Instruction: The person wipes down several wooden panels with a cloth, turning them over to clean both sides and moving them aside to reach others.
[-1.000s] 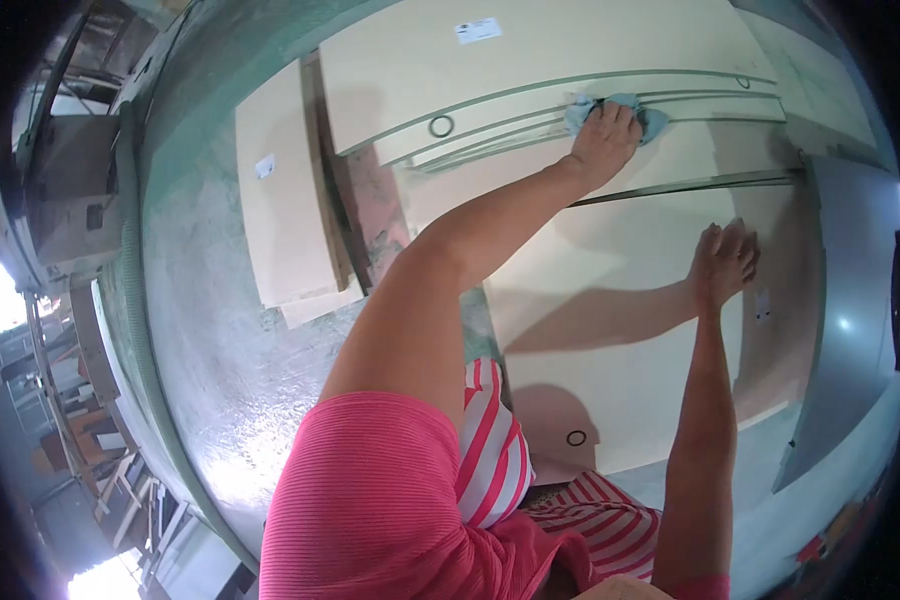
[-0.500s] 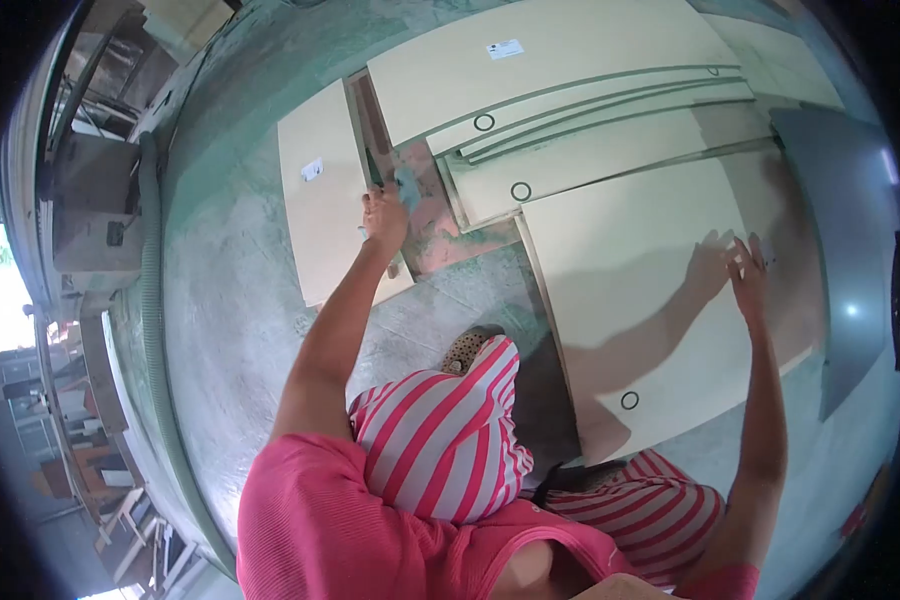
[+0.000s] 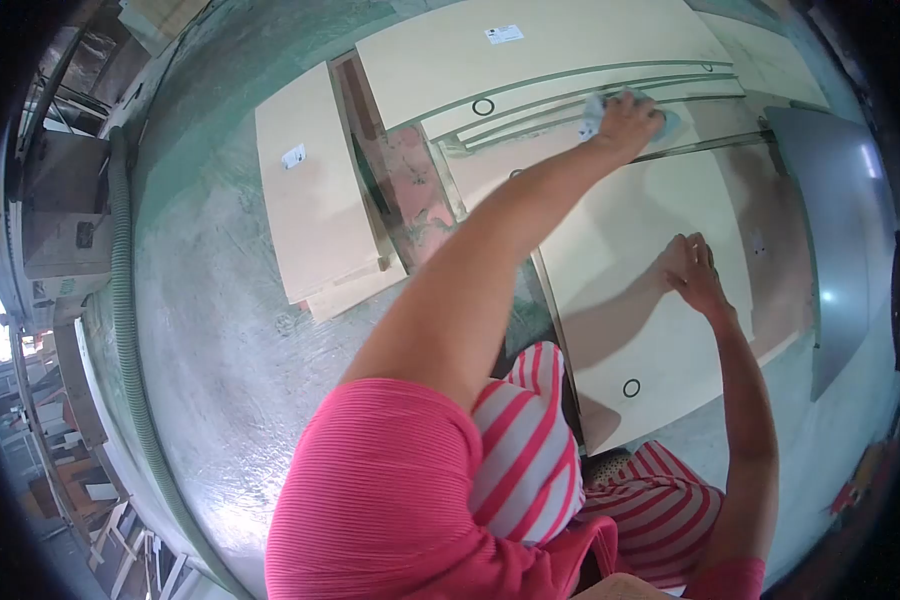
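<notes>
My left hand [image 3: 628,130] reaches far across with its fingers bunched on a light blue-grey cloth [image 3: 672,125]. The cloth is against the stacked pale boards at the back, and part of it is hidden under the hand. Nearer to me, my right hand [image 3: 702,278] rests its fingertips on a large pale board [image 3: 670,370] and holds nothing. That board bears a black ring mark [image 3: 631,388] near its lower edge. Behind it lies a narrower pale board [image 3: 495,165], partly covered by my left forearm.
A wide pale board [image 3: 590,45] with a white label [image 3: 504,35] lies at the back. More labelled boards [image 3: 310,200] are stacked on the left. A dark grey sheet [image 3: 835,240] stands at the right. A ribbed hose [image 3: 133,330] runs along the floor [image 3: 210,250].
My left hand has swung from the left boards to the right with the cloth. My right hand has shifted slightly left on the near board.
</notes>
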`<action>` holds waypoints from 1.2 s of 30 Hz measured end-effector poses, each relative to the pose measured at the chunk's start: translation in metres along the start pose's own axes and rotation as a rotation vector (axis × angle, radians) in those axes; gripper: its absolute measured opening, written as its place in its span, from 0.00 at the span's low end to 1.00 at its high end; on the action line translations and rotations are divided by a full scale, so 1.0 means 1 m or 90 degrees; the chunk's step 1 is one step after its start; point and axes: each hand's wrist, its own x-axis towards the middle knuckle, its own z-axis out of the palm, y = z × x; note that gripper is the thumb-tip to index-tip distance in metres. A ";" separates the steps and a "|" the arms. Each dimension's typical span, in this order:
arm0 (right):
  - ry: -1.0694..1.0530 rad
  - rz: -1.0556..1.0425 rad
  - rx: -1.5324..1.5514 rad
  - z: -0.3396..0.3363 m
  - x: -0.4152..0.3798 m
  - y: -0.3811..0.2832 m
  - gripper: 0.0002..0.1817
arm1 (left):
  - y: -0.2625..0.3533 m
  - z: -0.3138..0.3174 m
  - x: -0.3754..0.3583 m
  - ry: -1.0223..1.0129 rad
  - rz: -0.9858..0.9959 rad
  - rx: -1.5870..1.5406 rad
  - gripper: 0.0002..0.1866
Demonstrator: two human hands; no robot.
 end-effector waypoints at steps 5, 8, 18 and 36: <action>-0.039 0.060 -0.018 -0.016 -0.008 -0.025 0.49 | -0.020 0.043 -0.035 -0.113 -0.024 0.153 0.15; -0.048 0.072 -0.014 -0.024 -0.013 -0.029 0.50 | -0.036 0.024 -0.060 -0.122 -0.085 0.199 0.15; 0.009 -0.013 -0.015 -0.009 -0.014 -0.008 0.49 | -0.118 -0.063 -0.238 -0.089 -0.269 0.286 0.18; -0.006 0.049 -0.004 -0.013 -0.015 -0.019 0.51 | -0.122 -0.075 -0.239 -0.051 -0.382 0.167 0.25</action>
